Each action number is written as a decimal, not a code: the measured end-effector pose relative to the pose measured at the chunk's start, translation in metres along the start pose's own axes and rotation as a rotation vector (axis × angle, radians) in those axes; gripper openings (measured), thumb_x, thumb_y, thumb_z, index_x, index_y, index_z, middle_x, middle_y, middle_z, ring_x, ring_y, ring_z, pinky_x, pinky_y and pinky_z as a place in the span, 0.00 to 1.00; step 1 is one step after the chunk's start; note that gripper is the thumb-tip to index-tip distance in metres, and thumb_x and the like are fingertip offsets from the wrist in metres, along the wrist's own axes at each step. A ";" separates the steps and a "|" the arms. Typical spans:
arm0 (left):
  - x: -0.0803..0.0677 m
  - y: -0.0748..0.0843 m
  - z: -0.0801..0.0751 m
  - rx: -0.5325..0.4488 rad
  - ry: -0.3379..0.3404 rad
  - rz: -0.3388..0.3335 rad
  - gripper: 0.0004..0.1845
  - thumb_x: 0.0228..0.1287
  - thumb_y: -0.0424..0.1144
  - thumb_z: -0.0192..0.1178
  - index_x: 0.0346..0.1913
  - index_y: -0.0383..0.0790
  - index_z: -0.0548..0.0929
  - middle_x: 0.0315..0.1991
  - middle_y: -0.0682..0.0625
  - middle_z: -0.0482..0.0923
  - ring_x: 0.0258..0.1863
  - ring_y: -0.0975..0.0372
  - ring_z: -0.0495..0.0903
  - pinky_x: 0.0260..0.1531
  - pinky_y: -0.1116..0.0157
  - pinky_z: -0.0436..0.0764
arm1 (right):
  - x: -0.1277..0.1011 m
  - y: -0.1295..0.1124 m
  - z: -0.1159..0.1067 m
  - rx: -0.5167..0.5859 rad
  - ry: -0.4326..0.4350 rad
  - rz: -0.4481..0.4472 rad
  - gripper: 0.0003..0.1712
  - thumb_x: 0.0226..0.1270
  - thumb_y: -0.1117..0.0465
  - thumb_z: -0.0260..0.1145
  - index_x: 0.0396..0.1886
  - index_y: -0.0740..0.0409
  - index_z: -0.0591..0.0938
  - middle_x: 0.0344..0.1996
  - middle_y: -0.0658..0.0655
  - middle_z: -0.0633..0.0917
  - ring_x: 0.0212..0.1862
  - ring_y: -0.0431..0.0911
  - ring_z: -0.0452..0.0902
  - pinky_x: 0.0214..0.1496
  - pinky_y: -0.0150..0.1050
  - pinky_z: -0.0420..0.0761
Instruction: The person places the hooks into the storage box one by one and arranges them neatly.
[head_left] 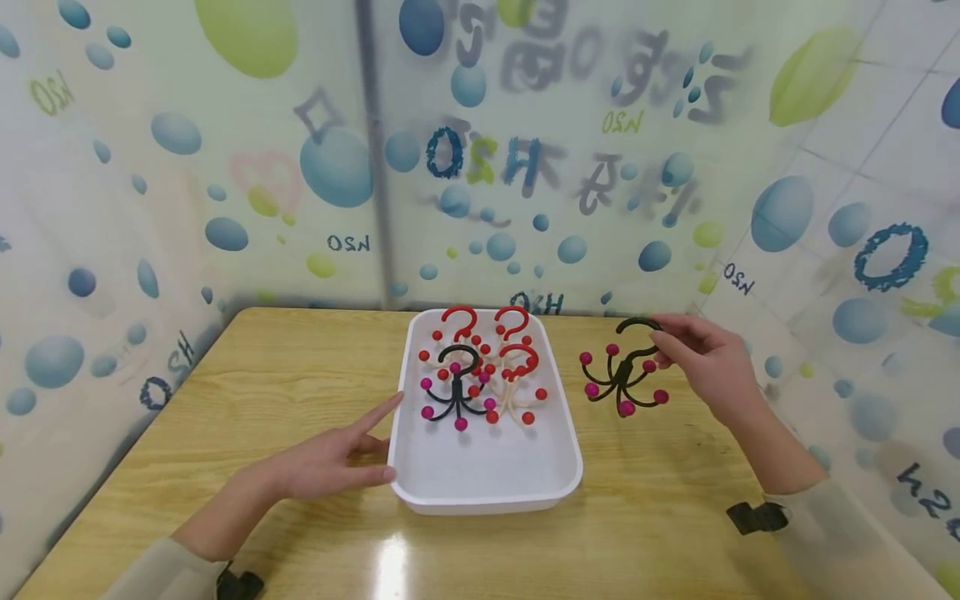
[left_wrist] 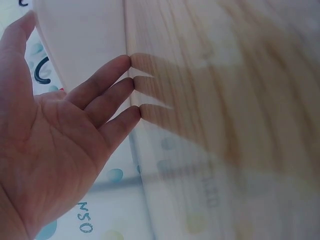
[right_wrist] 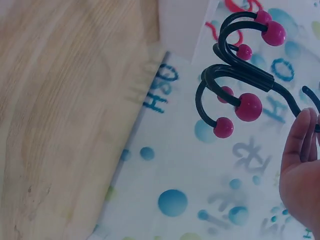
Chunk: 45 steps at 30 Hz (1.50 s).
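My right hand (head_left: pixel 708 367) pinches a black multi-prong hook (head_left: pixel 622 377) by its curved top, and the hook hangs in the air right of the tray. Its curved prongs end in magenta balls, seen close in the right wrist view on the same hook (right_wrist: pixel 250 75). My left hand (head_left: pixel 322 462) touches the left side of the white tray (head_left: pixel 487 479) with its fingers spread. In the tray's far part stand another black hook (head_left: pixel 457 392) with magenta balls and several cream hooks (head_left: pixel 512 398) with red tops and red balls, partly overlapping.
The tray stands on a wooden table (head_left: pixel 300 367) against a back wall (head_left: pixel 480 233) printed with bubbles and lettering. Side walls rise at left and right. A black strap (head_left: pixel 757 517) is on the right wrist, and another strap (head_left: pixel 238 583) on the left.
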<state>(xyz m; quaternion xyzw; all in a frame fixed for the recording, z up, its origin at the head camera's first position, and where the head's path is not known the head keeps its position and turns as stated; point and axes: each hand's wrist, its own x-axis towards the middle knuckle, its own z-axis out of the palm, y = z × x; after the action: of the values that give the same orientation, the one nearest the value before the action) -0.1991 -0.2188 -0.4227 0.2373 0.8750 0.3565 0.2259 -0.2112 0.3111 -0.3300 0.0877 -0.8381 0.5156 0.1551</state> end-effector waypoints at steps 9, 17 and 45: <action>-0.002 -0.001 0.000 0.003 0.008 0.012 0.54 0.78 0.60 0.66 0.91 0.66 0.39 0.73 0.42 0.83 0.76 0.39 0.78 0.75 0.29 0.69 | -0.022 -0.034 0.021 0.034 -0.082 -0.099 0.15 0.81 0.62 0.70 0.62 0.59 0.89 0.35 0.48 0.89 0.34 0.41 0.85 0.33 0.32 0.85; -0.001 0.000 0.000 0.008 0.011 0.015 0.54 0.78 0.61 0.66 0.91 0.66 0.39 0.73 0.42 0.83 0.76 0.39 0.78 0.76 0.29 0.68 | -0.031 -0.050 0.049 -0.007 -0.197 -0.122 0.15 0.81 0.61 0.71 0.62 0.54 0.89 0.34 0.55 0.91 0.35 0.45 0.87 0.34 0.36 0.87; -0.001 0.001 0.000 -0.009 0.003 0.007 0.54 0.78 0.60 0.66 0.92 0.63 0.39 0.74 0.41 0.82 0.75 0.39 0.78 0.75 0.29 0.69 | -0.029 -0.045 0.142 0.066 -0.432 -0.103 0.16 0.79 0.61 0.72 0.63 0.52 0.89 0.36 0.54 0.90 0.37 0.52 0.87 0.41 0.37 0.90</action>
<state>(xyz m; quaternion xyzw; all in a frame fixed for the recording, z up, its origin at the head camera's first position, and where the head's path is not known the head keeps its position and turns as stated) -0.1978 -0.2184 -0.4217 0.2386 0.8729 0.3616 0.2245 -0.1945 0.1642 -0.3621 0.2439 -0.8290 0.5032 -0.0050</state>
